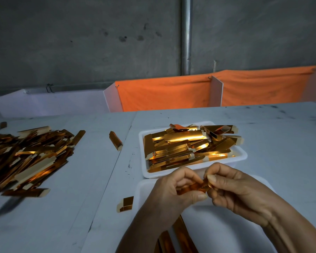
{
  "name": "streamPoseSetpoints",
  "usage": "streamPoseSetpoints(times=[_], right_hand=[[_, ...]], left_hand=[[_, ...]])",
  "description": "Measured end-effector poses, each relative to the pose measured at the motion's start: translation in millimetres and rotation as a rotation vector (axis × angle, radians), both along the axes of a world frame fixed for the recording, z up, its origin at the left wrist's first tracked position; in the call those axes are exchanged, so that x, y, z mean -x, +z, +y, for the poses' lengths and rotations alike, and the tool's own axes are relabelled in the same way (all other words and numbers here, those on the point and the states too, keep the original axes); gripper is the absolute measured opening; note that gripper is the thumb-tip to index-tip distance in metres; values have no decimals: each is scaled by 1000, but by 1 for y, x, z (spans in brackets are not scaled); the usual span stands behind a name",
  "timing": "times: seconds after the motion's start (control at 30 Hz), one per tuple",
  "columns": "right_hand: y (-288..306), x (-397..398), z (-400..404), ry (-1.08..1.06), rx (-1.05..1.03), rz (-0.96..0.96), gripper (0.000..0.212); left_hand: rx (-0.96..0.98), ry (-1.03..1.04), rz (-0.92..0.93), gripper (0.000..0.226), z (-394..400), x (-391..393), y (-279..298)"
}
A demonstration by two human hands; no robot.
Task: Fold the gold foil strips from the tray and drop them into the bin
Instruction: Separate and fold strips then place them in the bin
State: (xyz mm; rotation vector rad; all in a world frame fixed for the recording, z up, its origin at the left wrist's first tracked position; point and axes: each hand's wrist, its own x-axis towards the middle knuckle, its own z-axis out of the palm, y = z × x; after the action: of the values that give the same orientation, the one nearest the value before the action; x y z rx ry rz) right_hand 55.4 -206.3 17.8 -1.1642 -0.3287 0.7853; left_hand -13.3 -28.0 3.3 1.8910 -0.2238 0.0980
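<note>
- Head view, and both hands are up over the near white tray (148, 190), working one gold foil strip (193, 188) between them.
- The left hand (173, 190) curls its fingers over the strip's left end, thumb tucked underneath, gripping it.
- The right hand (235, 187) pinches the right end between thumb and forefinger, the other fingers curled beneath.
- The strip lies roughly level, spanning hand to hand, touching nothing else that I can see.
- At 12 o'clock from the hands, just beyond them, sits the white bin (242, 156), heaped with gold pieces (182, 148).
- Down at 6 o'clock, a few long gold strips (182, 236) lie in the near tray, partly hidden by the forearms.
- Out at 9 o'clock, well apart, a big loose pile of gold strips (26, 157) spreads over the grey counter (281, 136).
- Two strays on the counter: one piece (115, 140) at 11 o'clock, another (125, 204) just left of the near tray.
- Along the counter's far edge hangs an orange cloth (171, 94), with a concrete wall (80, 42) behind.
</note>
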Motion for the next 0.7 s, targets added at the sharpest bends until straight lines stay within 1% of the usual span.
streamPoseSetpoints(times=[0.1, 0.2, 0.37, 0.5, 0.57, 0.63, 0.67, 0.7], right_hand=[[-1, 0, 0, 23, -35, 51, 13], [-1, -1, 0, 34, -2, 24, 14], [-2, 0, 0, -5, 77, -49, 12], [2, 0, -2, -8, 142, -67, 18], [7, 1, -6, 27, 196, -70, 16], [8, 1, -9, 79, 292, -73, 17], [7, 1, -11, 105, 373, -87, 16], [3, 1, -12, 138, 470, -118, 11]], left_hand=[[22, 4, -24, 28, 1, -1, 0], [28, 2, -27, 29, 1, 0, -2], [17, 1, -4, 28, -3, -1, -3], [32, 11, 20, 32, -4, -3, -3], [23, -16, 64, 36, -3, -3, -3], [25, -19, 99, 37, -2, -2, -2], [14, 16, 100, 36, -2, -1, -1], [-12, 77, 89, 34, -2, -1, 0]])
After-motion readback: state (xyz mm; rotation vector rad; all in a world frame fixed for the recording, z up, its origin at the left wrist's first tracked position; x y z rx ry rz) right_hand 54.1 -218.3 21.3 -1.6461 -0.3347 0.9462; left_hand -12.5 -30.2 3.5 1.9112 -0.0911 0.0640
